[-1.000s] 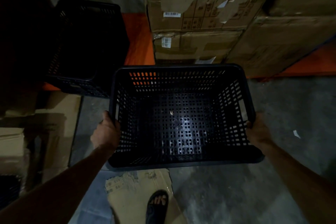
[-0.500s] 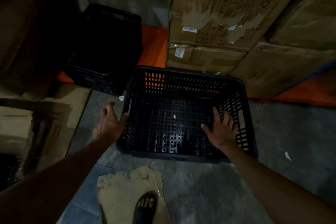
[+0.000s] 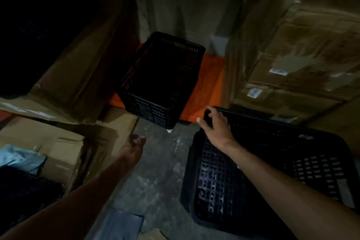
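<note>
At four o'clock, steadying black perforated plastic crate point(image 3: 272, 161), right grip point(image 3: 215, 125) curled on its corner; left grip point(image 3: 134, 147) spread; next, probably seize twelve-o'clock black slatted basket point(image 3: 161, 78).

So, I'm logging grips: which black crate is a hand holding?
The near crate on the floor at right: the right hand grips its far corner. The other crate sits untouched on the orange ledge, beyond the free left hand.
</note>
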Motion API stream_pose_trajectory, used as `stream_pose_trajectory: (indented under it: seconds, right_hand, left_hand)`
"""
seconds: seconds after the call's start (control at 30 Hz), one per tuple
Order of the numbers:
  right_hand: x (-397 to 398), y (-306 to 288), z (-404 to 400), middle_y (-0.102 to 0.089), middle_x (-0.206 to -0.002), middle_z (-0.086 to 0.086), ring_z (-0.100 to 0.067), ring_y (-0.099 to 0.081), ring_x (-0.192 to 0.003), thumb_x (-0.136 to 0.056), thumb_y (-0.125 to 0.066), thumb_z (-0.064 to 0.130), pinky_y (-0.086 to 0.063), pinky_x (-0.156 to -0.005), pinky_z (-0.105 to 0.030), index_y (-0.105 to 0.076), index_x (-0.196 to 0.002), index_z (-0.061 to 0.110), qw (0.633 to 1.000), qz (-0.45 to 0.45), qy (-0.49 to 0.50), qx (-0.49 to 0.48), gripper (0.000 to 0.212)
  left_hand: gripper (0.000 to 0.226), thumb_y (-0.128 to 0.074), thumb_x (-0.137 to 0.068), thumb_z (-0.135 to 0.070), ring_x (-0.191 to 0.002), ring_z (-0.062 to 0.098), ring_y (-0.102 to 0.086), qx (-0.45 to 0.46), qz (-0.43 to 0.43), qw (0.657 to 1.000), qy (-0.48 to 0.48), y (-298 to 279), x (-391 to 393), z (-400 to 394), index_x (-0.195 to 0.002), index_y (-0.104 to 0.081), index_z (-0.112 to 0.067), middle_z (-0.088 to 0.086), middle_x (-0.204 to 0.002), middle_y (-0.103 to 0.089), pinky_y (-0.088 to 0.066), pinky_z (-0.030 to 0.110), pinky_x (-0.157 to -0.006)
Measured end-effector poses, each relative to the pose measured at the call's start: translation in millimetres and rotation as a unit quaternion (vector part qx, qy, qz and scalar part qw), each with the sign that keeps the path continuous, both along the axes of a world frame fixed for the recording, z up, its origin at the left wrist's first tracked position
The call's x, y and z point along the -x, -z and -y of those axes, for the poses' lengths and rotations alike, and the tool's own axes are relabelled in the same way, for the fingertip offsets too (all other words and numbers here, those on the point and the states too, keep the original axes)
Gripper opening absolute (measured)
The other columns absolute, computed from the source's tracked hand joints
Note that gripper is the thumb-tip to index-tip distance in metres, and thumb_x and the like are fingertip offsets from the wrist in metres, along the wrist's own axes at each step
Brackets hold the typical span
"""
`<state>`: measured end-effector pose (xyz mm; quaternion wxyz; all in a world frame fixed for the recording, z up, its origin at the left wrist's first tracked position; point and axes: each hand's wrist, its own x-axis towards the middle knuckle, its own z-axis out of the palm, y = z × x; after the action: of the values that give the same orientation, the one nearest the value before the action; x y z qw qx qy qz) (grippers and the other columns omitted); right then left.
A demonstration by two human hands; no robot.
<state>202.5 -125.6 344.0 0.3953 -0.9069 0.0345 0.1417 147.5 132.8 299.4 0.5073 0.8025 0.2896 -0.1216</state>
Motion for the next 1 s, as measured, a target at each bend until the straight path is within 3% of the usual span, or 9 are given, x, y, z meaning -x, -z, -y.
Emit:
stream_pose_trajectory:
  seconds: [0.13,0.27,0.37,0.5,0.6,0.7,0.8,0.9,1.0]
  right_hand:
    - [-56.4,7.6,-31.4,-0.049,-0.137,-0.005,-0.025,-0.043,-0.13,-0.091,-0.049,0.05,-0.038,-0.107,-0.046,-0.036,-0.14,0.027,0.998,0.041,0.021,-0.043,0.056]
    - [-119.5,27.0,-53.6,-0.058,-0.116,-0.006,-0.018,-0.055,-0.108,-0.093,-0.054,0.035,-0.042,-0.081,-0.017,-0.041,-0.137,0.021,0.997,0.041,0.026,-0.066,0.047]
    - [-169.0,54.4,-67.1,-0.055,-0.113,-0.004,-0.019,-0.055,-0.103,-0.092,-0.057,0.028,-0.041,-0.07,-0.004,-0.04,-0.139,0.017,0.994,0.02,0.065,-0.088,0.05]
    - [-222.7,95.1,-79.3,-0.035,-0.152,-0.005,-0.025,-0.041,-0.134,-0.089,-0.06,0.034,-0.038,-0.11,-0.041,-0.009,-0.151,0.026,0.986,-0.044,0.098,-0.131,0.08]
    - [-247.0,124.2,-76.8,-0.027,-0.155,0.0,-0.023,-0.039,-0.135,-0.091,-0.058,0.036,-0.043,-0.106,-0.042,0.002,-0.151,0.029,0.981,-0.092,0.119,-0.124,0.085]
    - [-262.4,145.8,-72.9,-0.037,-0.15,-0.005,-0.024,-0.05,-0.12,-0.092,-0.056,0.036,-0.052,-0.089,-0.041,-0.01,-0.15,0.029,0.972,-0.146,0.131,-0.134,0.074]
    - [-271.5,161.8,-69.1,-0.042,-0.143,-0.002,-0.021,-0.05,-0.111,-0.093,-0.052,0.04,-0.052,-0.089,-0.045,-0.019,-0.146,0.032,0.968,-0.169,0.122,-0.143,0.063]
    - [-279.0,170.1,-72.9,-0.046,-0.139,0.003,-0.025,-0.053,-0.117,-0.091,-0.054,0.036,-0.05,-0.094,-0.052,-0.023,-0.142,0.037,0.958,-0.172,0.141,-0.178,0.06]
    - [-277.9,172.9,-80.8,-0.054,-0.124,0.005,-0.014,-0.057,-0.098,-0.09,-0.051,0.018,-0.05,-0.09,-0.044,-0.031,-0.139,0.03,0.947,-0.183,0.162,-0.208,0.054]
  left_hand:
    - [0.04,-0.04,-0.099,-0.031,-0.105,0.035,-0.055,0.079,-0.029,0.996,-0.03,1.3,-44.5,-17.6,-0.132,-0.039,-0.008,0.019,-0.12,-0.054,-0.04,0.034,-0.076]
    - [0.042,-0.043,-0.097,-0.036,-0.092,0.026,-0.051,0.106,-0.009,0.993,-0.048,25.3,-96.6,-23.7,-0.133,-0.04,-0.014,0.014,-0.109,-0.052,-0.041,0.028,-0.064]
    - [0.046,-0.047,-0.096,-0.038,-0.104,0.031,-0.054,0.138,-0.007,0.988,-0.067,48.0,-140.4,-25.9,-0.136,-0.041,-0.016,0.013,-0.123,-0.051,-0.044,0.029,-0.066]
    - [0.057,-0.048,-0.094,-0.044,-0.115,0.036,-0.055,0.185,-0.021,0.977,-0.1,82.4,-196.1,-29.7,-0.144,-0.029,-0.025,0.01,-0.143,-0.046,-0.05,0.045,-0.081]
    - [0.066,-0.052,-0.092,-0.043,-0.119,0.042,-0.054,0.196,-0.047,0.971,-0.126,108.5,-227.5,-26.5,-0.146,-0.017,-0.029,0.012,-0.145,-0.044,-0.051,0.052,-0.083]
    - [0.082,-0.057,-0.09,-0.037,-0.104,0.041,-0.059,0.213,-0.084,0.96,-0.162,131.1,-244.2,-27.1,-0.15,-0.001,-0.031,0.016,-0.143,-0.045,-0.053,0.053,-0.08]
    - [0.084,-0.063,-0.081,-0.024,-0.079,0.036,-0.06,0.262,-0.087,0.94,-0.202,144.3,-254.1,-31.0,-0.148,-0.012,-0.03,0.015,-0.124,-0.054,-0.056,0.05,-0.071]
    - [0.094,-0.056,-0.061,-0.008,-0.096,0.043,-0.062,0.324,-0.08,0.912,-0.239,152.6,-269.5,-36.9,-0.144,-0.022,-0.031,0.021,-0.123,-0.054,-0.058,0.051,-0.057]
    - [0.097,-0.053,-0.053,-0.007,-0.101,0.043,-0.059,0.358,-0.071,0.903,-0.229,155.3,-264.4,-44.1,-0.146,-0.029,-0.017,0.027,-0.137,-0.047,-0.057,0.047,-0.051]
